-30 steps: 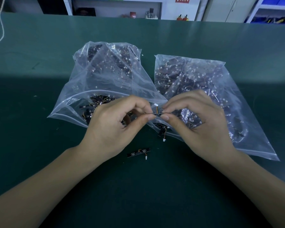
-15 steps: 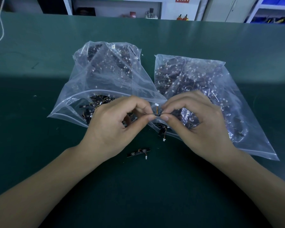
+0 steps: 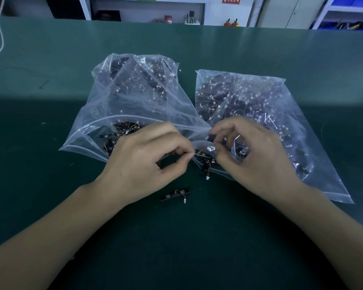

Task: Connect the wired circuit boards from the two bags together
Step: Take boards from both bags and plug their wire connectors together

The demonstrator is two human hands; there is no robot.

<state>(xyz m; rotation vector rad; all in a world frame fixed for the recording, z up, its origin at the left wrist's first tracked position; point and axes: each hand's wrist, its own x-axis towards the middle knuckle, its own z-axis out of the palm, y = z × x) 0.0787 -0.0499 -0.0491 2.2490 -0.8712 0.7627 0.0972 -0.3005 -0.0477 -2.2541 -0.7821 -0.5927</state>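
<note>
Both hands meet over the green table (image 3: 50,185), just in front of the mouths of two clear zip bags. The left bag (image 3: 117,97) lies toward the table's left, its mouth gaping toward the person with black boards showing inside; the right bag (image 3: 260,105) lies beside it, packed with boards and white connectors.

The left hand (image 3: 140,162) has thumb and forefinger curled together in a pinch at its right side, and the right hand (image 3: 254,158) pinches likewise at its left side, its other fingers loosely curled. Between the two pinches sits a small wired circuit board (image 3: 204,158) with orange leads and a white plug, its long axis running roughly left to right from one set of fingertips to the other. Exactly what each pinch holds is too small to tell; it looks like connector in one and mating end in the other, nearly touching.

A short board tail (image 3: 205,170) with a white plug hangs down toward the person below the right fingertips. A separate strip board (image 3: 175,194) lies flat on the table nearer the person, just below the left hand and apart from both.

Judged from this, the mating push is along that left-right line, and both hands are equally near.
</note>
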